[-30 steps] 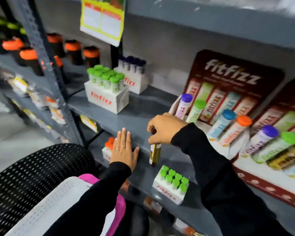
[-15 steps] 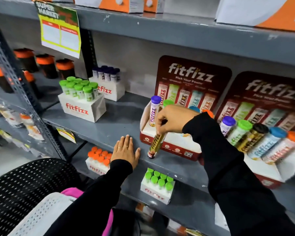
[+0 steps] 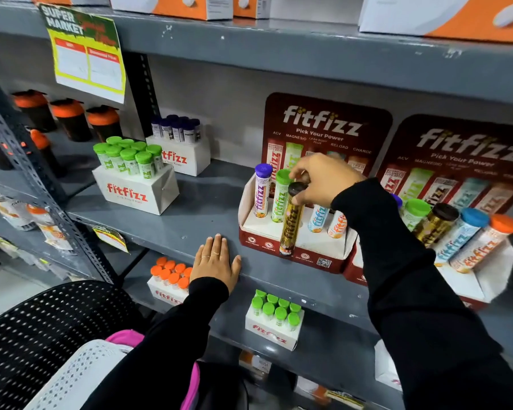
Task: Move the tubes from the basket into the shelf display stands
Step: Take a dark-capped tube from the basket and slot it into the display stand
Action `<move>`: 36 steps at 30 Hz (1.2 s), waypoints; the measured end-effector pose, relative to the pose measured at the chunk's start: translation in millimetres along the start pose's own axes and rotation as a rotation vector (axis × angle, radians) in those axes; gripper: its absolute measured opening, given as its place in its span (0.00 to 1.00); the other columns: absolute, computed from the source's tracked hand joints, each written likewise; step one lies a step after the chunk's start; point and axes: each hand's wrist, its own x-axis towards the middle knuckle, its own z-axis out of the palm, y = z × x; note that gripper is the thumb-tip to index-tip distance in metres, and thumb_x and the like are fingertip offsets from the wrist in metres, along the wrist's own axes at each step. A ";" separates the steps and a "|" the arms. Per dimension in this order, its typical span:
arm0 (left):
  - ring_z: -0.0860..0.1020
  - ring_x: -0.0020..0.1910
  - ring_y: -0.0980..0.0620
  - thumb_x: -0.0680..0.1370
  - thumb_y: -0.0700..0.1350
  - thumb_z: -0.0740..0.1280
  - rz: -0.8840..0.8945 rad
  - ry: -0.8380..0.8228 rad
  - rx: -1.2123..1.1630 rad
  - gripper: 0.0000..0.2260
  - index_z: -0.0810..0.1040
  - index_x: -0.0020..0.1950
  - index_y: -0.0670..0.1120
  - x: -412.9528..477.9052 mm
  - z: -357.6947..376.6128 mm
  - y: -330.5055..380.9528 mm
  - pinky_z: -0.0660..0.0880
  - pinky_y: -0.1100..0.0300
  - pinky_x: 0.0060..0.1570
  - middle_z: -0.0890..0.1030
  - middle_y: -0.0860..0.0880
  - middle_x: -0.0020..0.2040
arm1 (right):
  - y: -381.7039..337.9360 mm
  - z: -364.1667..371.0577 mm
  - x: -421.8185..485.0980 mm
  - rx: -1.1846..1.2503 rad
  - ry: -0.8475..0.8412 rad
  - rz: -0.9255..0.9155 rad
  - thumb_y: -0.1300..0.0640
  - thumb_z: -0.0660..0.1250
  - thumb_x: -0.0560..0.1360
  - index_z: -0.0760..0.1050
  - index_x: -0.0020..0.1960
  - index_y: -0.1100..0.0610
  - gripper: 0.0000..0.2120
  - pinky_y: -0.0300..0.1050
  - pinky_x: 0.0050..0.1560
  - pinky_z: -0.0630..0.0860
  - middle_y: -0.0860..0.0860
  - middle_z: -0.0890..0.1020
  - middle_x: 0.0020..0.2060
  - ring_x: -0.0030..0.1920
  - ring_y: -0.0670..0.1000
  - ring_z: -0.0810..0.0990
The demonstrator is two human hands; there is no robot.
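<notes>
My right hand (image 3: 320,179) grips the black cap of a gold tube (image 3: 290,223), holding it upright in front of the left red display stand (image 3: 293,255). That stand holds a purple-capped tube (image 3: 262,190), a green-capped tube (image 3: 280,196), a blue tube (image 3: 317,218) and an orange tube (image 3: 336,224); the gap between green and blue stands open behind the gold tube. My left hand (image 3: 215,261) lies flat on the shelf edge (image 3: 175,232), fingers apart, holding nothing. A white perforated basket (image 3: 69,377) sits at the bottom left; its contents are hidden.
A second red display stand (image 3: 482,285) to the right holds several tubes. White boxes of green-capped tubes (image 3: 134,184) and dark-capped tubes (image 3: 179,146) stand further left. More tube boxes (image 3: 274,321) sit on the lower shelf. A black mesh chair back (image 3: 42,321) is beside the basket.
My right hand has lifted the gold tube from below the shelf edge up and right to the front of the left display stand. My left hand stays flat on the shelf edge.
</notes>
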 end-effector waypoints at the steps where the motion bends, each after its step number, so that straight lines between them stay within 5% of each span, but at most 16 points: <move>1: 0.47 0.75 0.47 0.79 0.57 0.43 0.005 -0.005 0.002 0.28 0.50 0.74 0.42 0.0 -0.5 0.2 0.44 0.53 0.74 0.51 0.45 0.76 | 2.3 0.0 1.5 0.010 0.030 0.028 0.58 0.74 0.71 0.77 0.60 0.59 0.18 0.45 0.57 0.72 0.57 0.79 0.58 0.61 0.55 0.74; 13: 0.45 0.75 0.49 0.80 0.57 0.43 0.014 -0.036 0.026 0.27 0.47 0.74 0.43 1.0 -1.7 -0.9 0.42 0.55 0.73 0.48 0.46 0.77 | 23.3 20.6 26.4 0.099 0.317 0.199 0.66 0.67 0.75 0.76 0.63 0.61 0.16 0.49 0.62 0.77 0.62 0.80 0.59 0.59 0.60 0.79; 22: 0.44 0.75 0.49 0.80 0.57 0.42 -0.001 -0.051 0.051 0.27 0.46 0.74 0.44 2.2 -1.5 1.0 0.41 0.55 0.72 0.47 0.47 0.77 | 30.0 37.3 34.8 0.149 0.320 0.192 0.67 0.67 0.75 0.76 0.62 0.60 0.16 0.49 0.64 0.76 0.62 0.79 0.60 0.59 0.60 0.79; 36: 0.45 0.75 0.48 0.79 0.58 0.42 -0.016 -0.070 0.045 0.27 0.46 0.74 0.44 2.4 -1.8 1.8 0.43 0.54 0.73 0.47 0.46 0.77 | 34.7 36.5 35.6 -0.035 0.228 0.117 0.69 0.66 0.74 0.74 0.57 0.63 0.12 0.54 0.50 0.81 0.64 0.81 0.50 0.48 0.63 0.81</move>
